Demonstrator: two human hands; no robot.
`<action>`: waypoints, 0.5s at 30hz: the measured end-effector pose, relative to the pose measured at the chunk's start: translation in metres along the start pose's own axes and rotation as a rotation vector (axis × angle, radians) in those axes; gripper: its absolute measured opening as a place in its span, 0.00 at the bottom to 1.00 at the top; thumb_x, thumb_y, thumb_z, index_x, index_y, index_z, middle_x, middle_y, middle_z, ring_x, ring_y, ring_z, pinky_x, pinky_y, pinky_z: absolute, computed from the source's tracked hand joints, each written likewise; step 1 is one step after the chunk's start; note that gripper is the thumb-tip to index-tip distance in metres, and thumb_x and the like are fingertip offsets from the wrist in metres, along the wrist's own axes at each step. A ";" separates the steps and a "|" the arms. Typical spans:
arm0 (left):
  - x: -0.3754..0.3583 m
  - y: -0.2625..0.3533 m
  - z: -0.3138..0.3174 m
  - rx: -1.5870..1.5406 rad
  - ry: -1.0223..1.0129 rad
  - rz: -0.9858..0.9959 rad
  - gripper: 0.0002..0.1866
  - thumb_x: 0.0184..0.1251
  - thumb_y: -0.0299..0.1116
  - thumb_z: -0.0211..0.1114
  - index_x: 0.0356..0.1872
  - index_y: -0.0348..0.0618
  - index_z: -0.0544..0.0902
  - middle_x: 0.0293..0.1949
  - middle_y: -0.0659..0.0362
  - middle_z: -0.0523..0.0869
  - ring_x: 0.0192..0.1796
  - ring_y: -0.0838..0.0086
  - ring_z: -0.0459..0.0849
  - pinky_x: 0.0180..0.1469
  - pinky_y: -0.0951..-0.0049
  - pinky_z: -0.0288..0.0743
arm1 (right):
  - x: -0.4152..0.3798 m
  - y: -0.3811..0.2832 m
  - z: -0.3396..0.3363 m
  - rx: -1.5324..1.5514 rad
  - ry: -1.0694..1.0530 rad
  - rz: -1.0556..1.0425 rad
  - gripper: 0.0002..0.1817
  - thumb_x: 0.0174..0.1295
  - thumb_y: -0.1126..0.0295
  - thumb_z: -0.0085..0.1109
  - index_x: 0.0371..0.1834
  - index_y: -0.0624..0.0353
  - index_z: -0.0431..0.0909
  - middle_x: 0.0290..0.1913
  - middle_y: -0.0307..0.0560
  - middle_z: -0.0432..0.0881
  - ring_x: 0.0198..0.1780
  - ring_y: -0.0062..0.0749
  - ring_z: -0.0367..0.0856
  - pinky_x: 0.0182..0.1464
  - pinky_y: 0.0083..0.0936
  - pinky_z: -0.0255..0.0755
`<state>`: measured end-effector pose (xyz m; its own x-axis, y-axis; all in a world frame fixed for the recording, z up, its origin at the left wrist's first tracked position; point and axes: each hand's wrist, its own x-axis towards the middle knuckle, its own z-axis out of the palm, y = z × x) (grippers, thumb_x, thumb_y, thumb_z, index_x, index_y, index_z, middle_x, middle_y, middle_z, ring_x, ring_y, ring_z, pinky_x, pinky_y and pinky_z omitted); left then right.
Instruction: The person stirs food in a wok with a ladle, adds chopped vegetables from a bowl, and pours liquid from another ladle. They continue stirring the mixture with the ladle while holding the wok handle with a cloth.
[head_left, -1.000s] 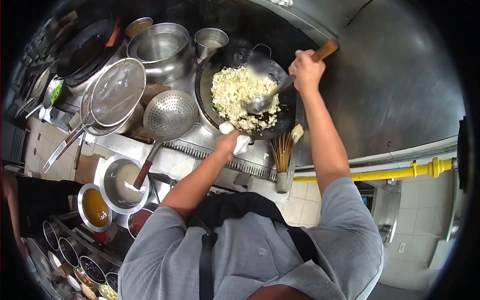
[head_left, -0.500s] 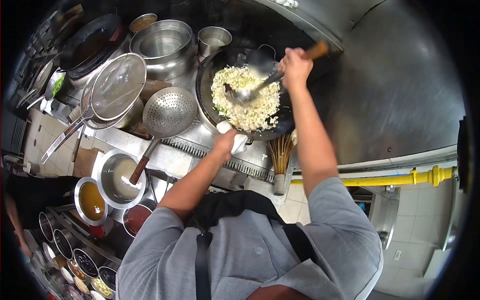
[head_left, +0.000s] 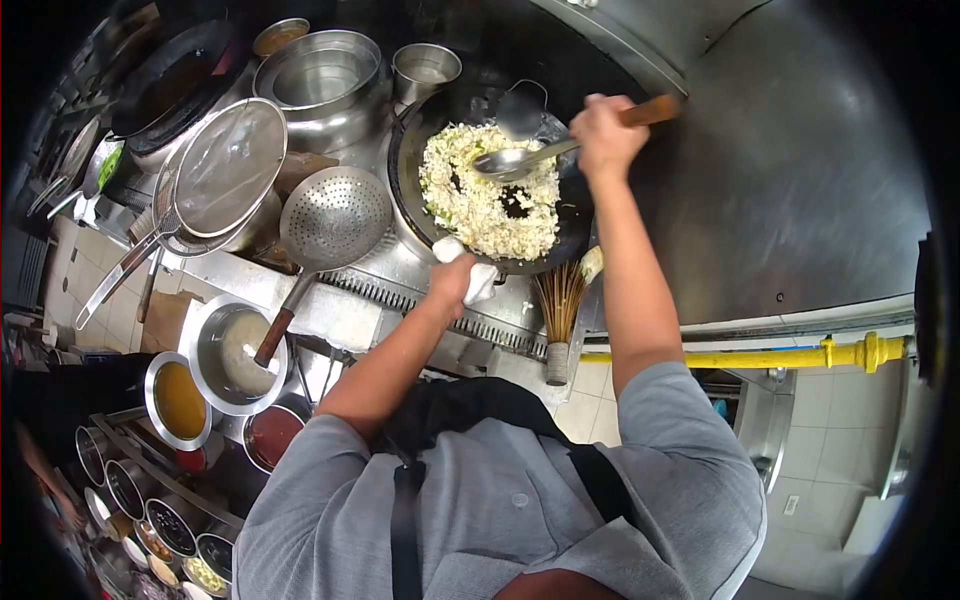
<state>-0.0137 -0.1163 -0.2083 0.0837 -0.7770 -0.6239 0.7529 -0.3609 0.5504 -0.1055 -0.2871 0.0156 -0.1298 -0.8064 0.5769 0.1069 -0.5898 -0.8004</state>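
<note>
My right hand point(head_left: 608, 138) is closed around the handle of a metal ladle point(head_left: 505, 164), near its wooden end. The ladle's bowl is over fried rice point(head_left: 490, 232) with green bits, spread in a large dark wok point(head_left: 405, 190). Dark patches of the wok's bottom show through the rice. With my left hand point(head_left: 453, 283) I grip a folded white cloth point(head_left: 478, 284) at the wok's near rim. The cloth hides whatever part of the rim lies under it.
Left of the wok lie a perforated strainer point(head_left: 336, 218) and a mesh sieve point(head_left: 230, 170). Behind them stand metal pots point(head_left: 320, 75). A bamboo brush point(head_left: 558, 310) leans at the near right. Sauce containers point(head_left: 180, 402) line the lower left, where another person's arm point(head_left: 48, 470) shows.
My right hand has shifted slightly right, and the ladle's bowl has lifted clear of the rice into plain view. Bare patches have opened in the rice. My left hand stays in place.
</note>
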 end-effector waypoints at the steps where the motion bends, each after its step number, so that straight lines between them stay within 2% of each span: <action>1: -0.001 0.001 0.000 0.021 0.006 -0.026 0.16 0.55 0.32 0.61 0.38 0.26 0.79 0.34 0.51 0.83 0.30 0.65 0.84 0.31 0.62 0.77 | -0.008 0.013 0.005 0.018 -0.054 0.104 0.13 0.56 0.80 0.56 0.18 0.56 0.65 0.12 0.38 0.65 0.10 0.23 0.65 0.14 0.24 0.61; 2: -0.003 0.003 0.001 0.039 0.011 -0.045 0.16 0.55 0.31 0.61 0.38 0.26 0.79 0.34 0.50 0.83 0.30 0.65 0.84 0.31 0.62 0.77 | 0.011 0.015 0.004 -0.070 -0.085 0.212 0.12 0.56 0.79 0.58 0.19 0.56 0.66 0.13 0.37 0.66 0.11 0.22 0.65 0.13 0.23 0.60; 4: -0.001 -0.006 -0.006 0.029 -0.017 -0.014 0.18 0.54 0.32 0.62 0.39 0.24 0.78 0.35 0.49 0.83 0.31 0.65 0.84 0.32 0.62 0.77 | 0.031 -0.014 0.022 -0.173 -0.071 0.197 0.12 0.56 0.77 0.59 0.20 0.56 0.66 0.13 0.36 0.66 0.11 0.21 0.65 0.13 0.22 0.59; 5: 0.007 -0.007 -0.006 0.043 0.002 0.004 0.18 0.54 0.32 0.62 0.39 0.23 0.78 0.35 0.49 0.83 0.32 0.65 0.84 0.32 0.62 0.77 | 0.047 -0.005 0.012 -0.244 -0.071 0.093 0.12 0.55 0.77 0.60 0.20 0.56 0.67 0.14 0.36 0.67 0.11 0.21 0.65 0.13 0.21 0.60; 6: 0.012 -0.008 -0.004 0.051 0.024 0.021 0.19 0.54 0.33 0.62 0.40 0.23 0.78 0.36 0.49 0.83 0.32 0.65 0.84 0.33 0.62 0.76 | 0.044 -0.012 0.004 -0.182 -0.027 0.057 0.12 0.55 0.78 0.59 0.20 0.56 0.67 0.14 0.37 0.67 0.11 0.22 0.65 0.13 0.21 0.60; 8: 0.002 -0.006 -0.003 0.057 0.033 -0.005 0.20 0.53 0.33 0.62 0.40 0.22 0.78 0.36 0.49 0.83 0.32 0.65 0.84 0.34 0.62 0.76 | 0.030 0.015 -0.022 -0.054 0.091 -0.012 0.12 0.55 0.80 0.58 0.20 0.56 0.66 0.14 0.38 0.67 0.11 0.22 0.65 0.13 0.22 0.61; 10: 0.004 -0.002 -0.002 0.054 0.033 -0.017 0.19 0.53 0.33 0.63 0.40 0.22 0.78 0.36 0.49 0.83 0.32 0.65 0.84 0.33 0.62 0.76 | 0.026 0.009 -0.016 -0.112 0.097 0.001 0.12 0.56 0.78 0.58 0.20 0.55 0.66 0.13 0.37 0.65 0.10 0.23 0.64 0.14 0.23 0.60; 12: -0.001 -0.006 -0.004 0.037 0.007 -0.032 0.18 0.54 0.32 0.62 0.39 0.23 0.78 0.36 0.49 0.83 0.31 0.65 0.84 0.32 0.62 0.77 | 0.042 -0.025 -0.016 -0.035 -0.073 0.305 0.13 0.58 0.76 0.57 0.19 0.53 0.64 0.12 0.35 0.61 0.10 0.22 0.59 0.13 0.24 0.58; 14: -0.001 0.000 0.001 -0.006 -0.015 -0.008 0.16 0.54 0.31 0.62 0.38 0.24 0.79 0.35 0.50 0.83 0.31 0.64 0.85 0.31 0.63 0.78 | 0.038 -0.072 -0.011 0.020 -0.050 0.347 0.14 0.59 0.75 0.55 0.19 0.53 0.63 0.11 0.32 0.57 0.10 0.18 0.51 0.13 0.24 0.52; 15: -0.011 0.007 0.005 -0.010 0.002 -0.007 0.15 0.54 0.31 0.61 0.38 0.26 0.79 0.34 0.50 0.84 0.30 0.63 0.85 0.30 0.62 0.79 | 0.020 -0.083 -0.017 0.093 -0.058 0.353 0.14 0.58 0.76 0.55 0.19 0.53 0.62 0.11 0.33 0.57 0.10 0.19 0.52 0.14 0.25 0.53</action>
<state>-0.0127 -0.1126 -0.1951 0.0801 -0.7734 -0.6289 0.7599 -0.3610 0.5407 -0.1342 -0.2532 0.0909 -0.0131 -0.9604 0.2785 0.2246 -0.2742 -0.9351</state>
